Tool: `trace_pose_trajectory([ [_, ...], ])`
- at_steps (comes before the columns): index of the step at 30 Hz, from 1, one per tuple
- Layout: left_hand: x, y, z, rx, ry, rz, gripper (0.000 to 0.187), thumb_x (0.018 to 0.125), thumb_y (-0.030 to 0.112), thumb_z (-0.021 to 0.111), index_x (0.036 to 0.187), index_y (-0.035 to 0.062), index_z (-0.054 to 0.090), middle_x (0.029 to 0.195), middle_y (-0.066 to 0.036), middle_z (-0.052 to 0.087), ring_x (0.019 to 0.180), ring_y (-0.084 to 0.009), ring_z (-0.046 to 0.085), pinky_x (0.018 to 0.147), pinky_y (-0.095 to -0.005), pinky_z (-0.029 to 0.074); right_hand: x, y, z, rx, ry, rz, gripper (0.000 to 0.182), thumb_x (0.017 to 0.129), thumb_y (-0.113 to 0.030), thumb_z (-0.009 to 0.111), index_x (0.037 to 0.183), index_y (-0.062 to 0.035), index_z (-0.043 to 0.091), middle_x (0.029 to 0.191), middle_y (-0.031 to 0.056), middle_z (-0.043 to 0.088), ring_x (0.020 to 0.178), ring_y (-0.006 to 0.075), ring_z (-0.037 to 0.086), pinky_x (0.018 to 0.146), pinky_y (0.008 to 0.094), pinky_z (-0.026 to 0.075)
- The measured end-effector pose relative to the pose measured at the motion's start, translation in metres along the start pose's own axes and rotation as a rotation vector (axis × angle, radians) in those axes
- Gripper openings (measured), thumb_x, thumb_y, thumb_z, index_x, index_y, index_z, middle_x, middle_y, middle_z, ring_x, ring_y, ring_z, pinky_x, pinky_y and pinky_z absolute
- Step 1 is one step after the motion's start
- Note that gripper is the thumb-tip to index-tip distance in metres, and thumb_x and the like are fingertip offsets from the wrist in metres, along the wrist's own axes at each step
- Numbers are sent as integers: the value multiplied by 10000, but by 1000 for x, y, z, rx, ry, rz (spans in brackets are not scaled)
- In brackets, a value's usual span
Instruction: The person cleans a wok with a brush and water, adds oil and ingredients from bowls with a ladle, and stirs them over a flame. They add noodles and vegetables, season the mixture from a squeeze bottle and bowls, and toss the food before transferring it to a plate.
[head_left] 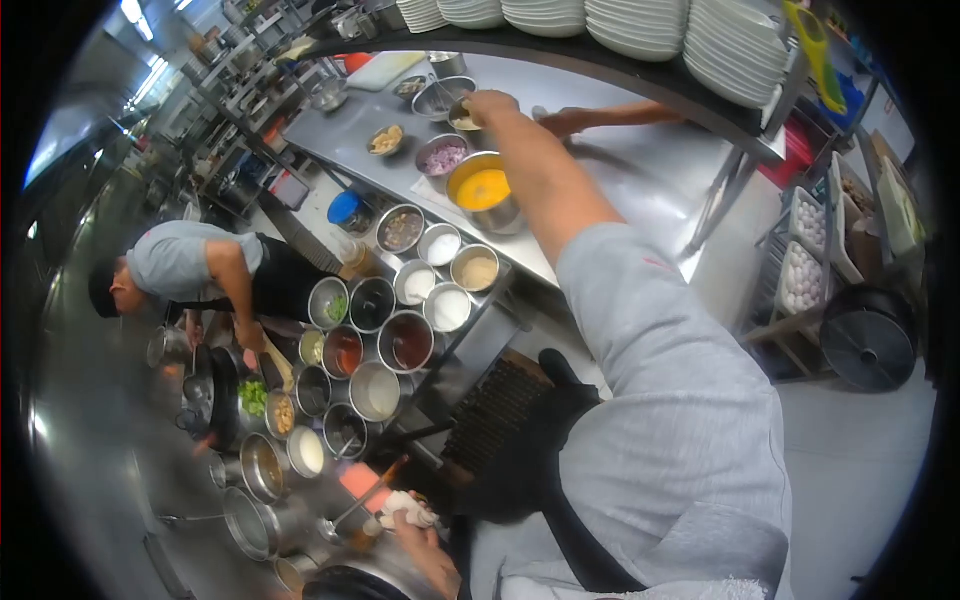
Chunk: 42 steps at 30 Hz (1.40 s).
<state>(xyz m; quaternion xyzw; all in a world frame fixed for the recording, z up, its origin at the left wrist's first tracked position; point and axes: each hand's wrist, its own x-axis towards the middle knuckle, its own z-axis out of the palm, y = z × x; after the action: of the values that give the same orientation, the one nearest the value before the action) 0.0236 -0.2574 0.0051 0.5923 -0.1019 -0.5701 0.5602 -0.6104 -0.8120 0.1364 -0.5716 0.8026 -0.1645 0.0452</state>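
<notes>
My right arm stretches across to the steel table, where my right hand (492, 106) is closed at the edge of a small metal bowl (462, 118) with pale yellow contents. Whether the fingers grip the bowl or something in it is hidden. Around it are a mixing bowl with a whisk (438, 98), a bowl of chopped purple onion (442, 156) and a pot of yellow liquid (481, 190). Down by the stove, my left hand (426, 556) is closed on a bunched white cloth (406, 512). Beside it lies a dark pan (350, 584), partly cut off by the frame.
A co-worker's hand (566, 122) reaches over the table from the right. Another person (200, 262) bends over the stove at left. Several metal pots of sauces and seasonings (376, 390) stand between stove and table. Stacked white plates (640, 25) line the shelf above.
</notes>
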Motion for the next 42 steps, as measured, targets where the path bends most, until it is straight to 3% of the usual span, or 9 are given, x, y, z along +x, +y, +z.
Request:
trace_pose_trajectory([
  [2,20,-29,12,247,95,152,419,838,109,502,1248,18,505,993,-135,674,763,-243,647,661,-380,540,-13,-20,-21,-79,-56,-2,707,892,-196,557,1537,-312,291,1394,93,563,1267,284,552,1035,418,461],
  [8,37,-68,28,461,255,107,397,810,115,585,1185,-14,594,952,-129,698,806,-277,687,731,-407,554,147,-4,56,216,-214,110,785,847,-100,573,1538,-334,283,1412,92,548,1265,303,554,1028,413,471],
  [16,27,-107,57,754,354,35,389,800,131,607,1157,-22,618,946,-134,704,825,-283,693,748,-408,551,214,0,82,130,-266,-45,809,852,-42,555,1545,-339,260,1499,99,451,1334,304,487,1087,398,412],
  [19,19,-119,62,860,374,9,386,797,138,615,1147,-25,627,944,-137,705,832,-285,695,755,-409,550,237,1,96,239,-201,79,488,989,-295,474,1455,-148,462,1431,78,536,1294,252,537,1058,373,436],
  [22,26,-128,72,959,379,0,384,793,144,624,1136,-28,636,942,-139,707,840,-288,697,762,-410,549,195,-4,53,163,-151,57,799,842,-56,552,1548,-304,271,1456,132,494,1301,314,517,1059,396,429],
  [35,100,-159,134,1266,416,46,304,751,166,688,973,-40,723,914,-178,727,924,-329,708,828,-407,532,171,-4,32,257,-298,-110,687,842,-116,578,1494,-238,398,1361,146,575,1225,331,571,1024,403,455],
  [37,109,-188,85,1001,238,-103,530,767,167,698,1248,-33,603,1027,-237,702,991,-385,684,873,-441,514,166,-4,32,262,-347,-125,672,842,-125,582,1486,-228,417,1346,148,587,1214,333,579,1019,404,459],
  [40,97,-192,72,1000,264,-108,548,769,169,699,1264,-29,572,1043,-241,693,998,-389,679,878,-443,511,150,-11,38,255,-406,-144,658,842,-135,586,1477,-218,436,1332,151,600,1202,336,587,1013,405,463],
  [42,88,-194,72,996,290,-107,567,771,171,700,1279,-25,541,1058,-244,684,1005,-393,674,883,-446,509,124,-31,53,153,-163,-451,422,874,-264,595,1260,-102,645,1170,180,678,1060,325,663,921,421,518],
])
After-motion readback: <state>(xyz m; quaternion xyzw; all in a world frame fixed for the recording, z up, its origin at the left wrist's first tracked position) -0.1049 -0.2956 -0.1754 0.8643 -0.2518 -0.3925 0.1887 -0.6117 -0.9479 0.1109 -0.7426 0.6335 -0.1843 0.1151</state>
